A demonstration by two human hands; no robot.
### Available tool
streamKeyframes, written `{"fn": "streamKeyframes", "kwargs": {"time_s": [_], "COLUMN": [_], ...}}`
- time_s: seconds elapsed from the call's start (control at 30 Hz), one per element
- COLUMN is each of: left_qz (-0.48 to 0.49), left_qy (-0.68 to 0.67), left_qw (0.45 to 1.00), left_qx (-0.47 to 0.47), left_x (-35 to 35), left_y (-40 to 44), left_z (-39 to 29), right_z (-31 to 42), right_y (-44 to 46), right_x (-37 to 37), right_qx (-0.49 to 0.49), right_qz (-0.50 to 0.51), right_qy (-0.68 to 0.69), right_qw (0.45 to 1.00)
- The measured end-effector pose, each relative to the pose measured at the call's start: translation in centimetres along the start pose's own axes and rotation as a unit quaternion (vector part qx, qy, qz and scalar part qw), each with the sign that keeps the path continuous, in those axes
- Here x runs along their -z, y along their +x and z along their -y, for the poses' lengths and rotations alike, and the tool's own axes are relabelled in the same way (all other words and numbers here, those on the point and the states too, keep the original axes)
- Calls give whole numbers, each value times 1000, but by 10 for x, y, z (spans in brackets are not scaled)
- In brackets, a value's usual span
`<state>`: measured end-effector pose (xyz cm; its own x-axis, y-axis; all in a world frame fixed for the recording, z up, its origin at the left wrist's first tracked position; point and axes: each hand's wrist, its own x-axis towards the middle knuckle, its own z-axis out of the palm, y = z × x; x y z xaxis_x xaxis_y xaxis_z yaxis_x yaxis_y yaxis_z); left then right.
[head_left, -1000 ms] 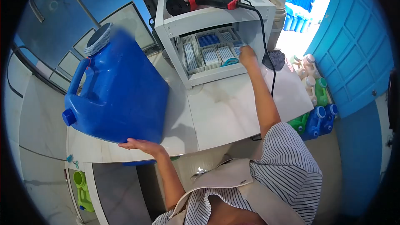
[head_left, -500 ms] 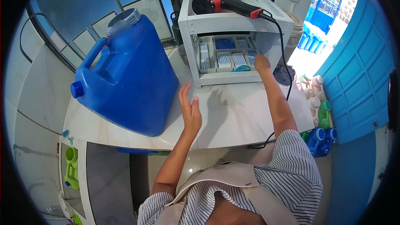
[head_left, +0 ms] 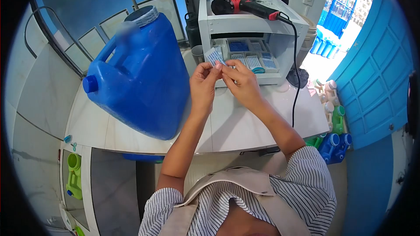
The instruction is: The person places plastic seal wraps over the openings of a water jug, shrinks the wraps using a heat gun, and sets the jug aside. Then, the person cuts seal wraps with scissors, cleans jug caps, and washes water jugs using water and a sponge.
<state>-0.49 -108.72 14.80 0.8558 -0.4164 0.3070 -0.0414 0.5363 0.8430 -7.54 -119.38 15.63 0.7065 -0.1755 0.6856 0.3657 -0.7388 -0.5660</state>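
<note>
In front of the white shelf unit, both my hands are raised together. My left hand pinches a small white slip with blue print between thumb and fingers. The fingertips of my right hand are pressed together at the same slip's lower right edge. Whether it is one slip or several cannot be made out. Behind my hands, a basket organizer in the shelf holds similar blue-and-white slips in compartments. To the left, a large blue water jug leans tilted on the counter.
A red and black heat gun lies atop the shelf, its black cord hanging over the white counter. A dark bottle and a grey cup stand behind the jug. Several small jugs are on the floor at right.
My right hand has come out of the shelf's right side and moved left to meet my left hand. The printed slip is now between them. My left hand's fingers have closed.
</note>
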Motion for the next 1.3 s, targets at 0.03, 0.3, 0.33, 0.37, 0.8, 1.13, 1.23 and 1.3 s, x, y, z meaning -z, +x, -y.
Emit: {"fn": "streamKeyframes", "kwargs": {"time_s": [0.03,0.3,0.33,0.37,0.8,1.13,1.23,1.3], "left_qz": [1,-29,-29,-31,-87,-72,-33,-35], "left_qy": [0,101,138,138,150,112,121,147], "left_qw": [1000,994,989,989,961,966,978,974], "left_qx": [-2,-29,-35,-37,-215,-223,-167,-169], "left_x": [7,44,49,53,89,134,160,177], "left_y": [-2,-17,-18,-19,-68,-96,-104,-105], "left_z": [-6,-57,-62,-65,-135,-179,-194,-207], "right_z": [7,42,47,50,142,190,201,211], "right_y": [2,25,26,28,18,21,21,21], "right_x": [-2,-24,-29,-34,-77,-121,-131,-130], "right_qx": [-32,-195,-189,-187,83,-85,-86,-66], "right_qz": [22,72,68,71,0,66,94,98], "right_qy": [78,302,303,304,136,396,426,350], "right_qw": [996,930,932,931,987,912,896,929]}}
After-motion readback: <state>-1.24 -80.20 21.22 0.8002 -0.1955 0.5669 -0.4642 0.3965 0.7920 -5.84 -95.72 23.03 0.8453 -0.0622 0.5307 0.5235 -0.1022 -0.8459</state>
